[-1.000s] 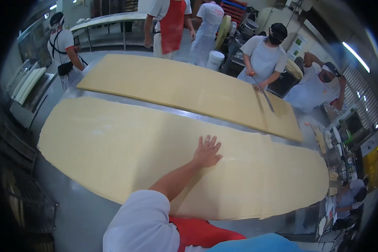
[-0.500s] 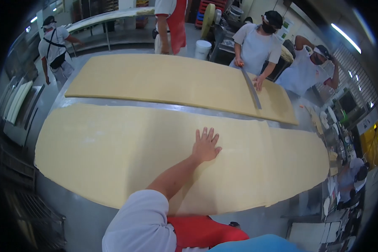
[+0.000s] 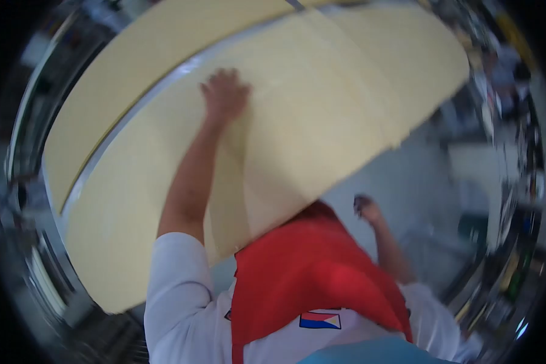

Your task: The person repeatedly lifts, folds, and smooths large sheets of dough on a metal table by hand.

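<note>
Red cloth covers the wearer's front, an apron point(image 3: 309, 273) nearest the camera, below and between the hands; to its right the right hand point(image 3: 372, 213) hangs over the floor point(image 3: 406, 182), off the near edge of the dough, its fingers seemingly curled round a small dark object point(image 3: 360, 204) too blurred to name; farther out, the left hand point(image 3: 225, 97) lies spread and gripping nothing, on the pale rolled dough sheet point(image 3: 321, 109), which runs out to both sides of it; beyond that hand come a shiny strip of metal tabletop point(image 3: 185, 68) and a second, thicker dough slab point(image 3: 145, 54).

The view has swung down since half a second ago, bringing the right hand into sight; the left hand remains on the sheet, so contact with it seems one-handed.
</note>
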Motion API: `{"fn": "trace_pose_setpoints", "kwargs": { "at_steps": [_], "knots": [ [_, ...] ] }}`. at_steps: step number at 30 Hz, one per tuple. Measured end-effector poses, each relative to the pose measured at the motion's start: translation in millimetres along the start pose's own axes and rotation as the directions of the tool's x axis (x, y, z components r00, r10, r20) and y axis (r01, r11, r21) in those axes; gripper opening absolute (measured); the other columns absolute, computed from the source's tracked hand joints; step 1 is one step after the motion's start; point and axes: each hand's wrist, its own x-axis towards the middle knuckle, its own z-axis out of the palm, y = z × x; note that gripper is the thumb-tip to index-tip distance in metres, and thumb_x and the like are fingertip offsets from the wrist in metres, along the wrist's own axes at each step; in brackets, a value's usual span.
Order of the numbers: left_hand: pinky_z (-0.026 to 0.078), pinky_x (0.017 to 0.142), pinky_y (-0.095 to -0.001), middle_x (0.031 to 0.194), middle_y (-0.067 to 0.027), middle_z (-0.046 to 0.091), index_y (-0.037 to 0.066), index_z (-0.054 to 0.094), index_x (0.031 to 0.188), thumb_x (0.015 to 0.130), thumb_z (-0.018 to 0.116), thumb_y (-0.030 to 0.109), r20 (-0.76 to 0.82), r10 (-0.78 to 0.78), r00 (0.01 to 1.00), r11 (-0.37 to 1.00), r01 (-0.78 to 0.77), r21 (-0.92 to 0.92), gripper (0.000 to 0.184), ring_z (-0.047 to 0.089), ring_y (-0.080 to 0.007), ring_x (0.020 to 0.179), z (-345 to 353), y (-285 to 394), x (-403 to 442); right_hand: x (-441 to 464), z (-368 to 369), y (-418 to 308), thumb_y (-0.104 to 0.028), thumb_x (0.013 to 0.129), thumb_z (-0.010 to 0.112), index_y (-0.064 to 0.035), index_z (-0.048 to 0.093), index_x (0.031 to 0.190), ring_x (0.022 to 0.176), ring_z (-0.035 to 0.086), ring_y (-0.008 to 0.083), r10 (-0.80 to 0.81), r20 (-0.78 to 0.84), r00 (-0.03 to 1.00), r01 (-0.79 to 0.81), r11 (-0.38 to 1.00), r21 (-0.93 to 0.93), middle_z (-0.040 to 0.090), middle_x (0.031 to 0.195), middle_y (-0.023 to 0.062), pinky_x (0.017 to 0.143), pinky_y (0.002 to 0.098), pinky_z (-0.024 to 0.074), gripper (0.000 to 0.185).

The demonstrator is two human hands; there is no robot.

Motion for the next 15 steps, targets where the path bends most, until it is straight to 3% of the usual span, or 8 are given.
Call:
{"fn": "trace_pose_setpoints", "kwargs": {
  "at_steps": [2,5,7,8,10,11,13,15],
  "knots": [
    [0.018,0.114,-0.0691,0.161,-0.0210,0.025,0.011,0.036,0.152,0.098,0.046,0.055,-0.056,0.000,0.998,1.000,0.001,0.015,0.071,0.026,-0.0460,0.146,6,-2,14,-42,7,-60,-0.019,0.102,0.052,0.0000,0.057,0.130,0.078,0.064,0.0161,0.063,-0.095,0.993,-0.021,0.921,0.390,0.066,0.098,0.0092,0.063,0.0309,0.0545,0.034],
    [0.013,0.115,-0.0683,0.163,-0.0192,0.020,0.013,0.032,0.155,0.099,0.042,0.057,0.015,0.036,0.999,0.998,-0.037,0.047,0.072,0.017,-0.0452,0.149,8,13,40,-61,11,-102,-0.019,0.102,0.052,-0.0013,0.058,0.128,0.078,0.065,0.0161,0.042,-0.164,0.986,0.046,0.863,0.503,0.067,0.097,0.0096,0.066,0.0311,0.0552,0.032],
    [0.008,0.116,-0.0675,0.165,-0.0179,0.016,0.015,0.028,0.157,0.099,0.038,0.059,-0.002,-0.041,0.999,0.997,0.041,0.065,0.073,0.012,-0.0449,0.151,15,32,56,-61,7,-105,-0.014,0.102,0.051,0.0001,0.058,0.129,0.077,0.064,0.0151,-0.086,-0.293,0.952,0.259,0.737,0.624,0.066,0.098,0.0093,0.068,0.0299,0.0552,0.031],
    [0.008,0.116,-0.0675,0.165,-0.0179,0.016,0.015,0.028,0.157,0.099,0.038,0.059,0.015,-0.010,1.000,0.997,0.009,0.079,0.073,0.012,-0.0449,0.151,18,40,69,-58,0,-111,-0.014,0.102,0.051,0.0001,0.058,0.129,0.077,0.064,0.0151,-0.060,-0.297,0.953,0.247,0.720,0.649,0.066,0.098,0.0093,0.068,0.0299,0.0552,0.031],
    [0.008,0.116,-0.0675,0.165,-0.0163,0.015,0.016,0.026,0.158,0.100,0.035,0.059,0.021,-0.023,1.000,0.998,0.022,0.057,0.073,0.011,-0.0444,0.151,28,57,90,-50,-11,-121,-0.010,0.101,0.051,0.0009,0.057,0.129,0.077,0.063,0.0143,-0.023,-0.386,0.922,0.338,0.534,0.775,0.066,0.099,0.0088,0.069,0.0296,0.0551,0.030],
    [0.008,0.116,-0.0675,0.165,-0.0163,0.015,0.016,0.026,0.158,0.100,0.035,0.059,0.039,0.004,0.999,0.997,-0.007,0.077,0.073,0.011,-0.0444,0.151,31,76,95,-44,-16,-121,-0.010,0.101,0.051,0.0009,0.057,0.129,0.077,0.063,0.0143,0.002,-0.382,0.924,0.328,0.509,0.796,0.066,0.099,0.0088,0.069,0.0296,0.0551,0.030],
    [0.009,0.116,-0.0676,0.165,-0.0155,0.017,0.016,0.025,0.158,0.100,0.034,0.059,0.060,0.020,0.998,1.000,-0.019,-0.022,0.073,0.012,-0.0443,0.151,7,64,113,-38,-10,-169,-0.007,0.099,0.052,0.0015,0.057,0.129,0.078,0.063,0.0136,-0.051,-0.546,0.836,0.510,0.439,0.740,0.065,0.101,0.0078,0.071,0.0300,0.0552,0.031],
    [0.010,0.116,-0.0678,0.165,-0.0156,0.018,0.016,0.026,0.158,0.099,0.036,0.060,0.070,0.021,0.997,0.999,-0.019,-0.038,0.074,0.014,-0.0450,0.150,25,82,143,-26,-30,-169,-0.007,0.098,0.054,0.0013,0.057,0.128,0.080,0.062,0.0135,-0.001,-0.552,0.834,0.519,0.344,0.783,0.065,0.102,0.0076,0.072,0.0299,0.0551,0.031]
  ]
}}
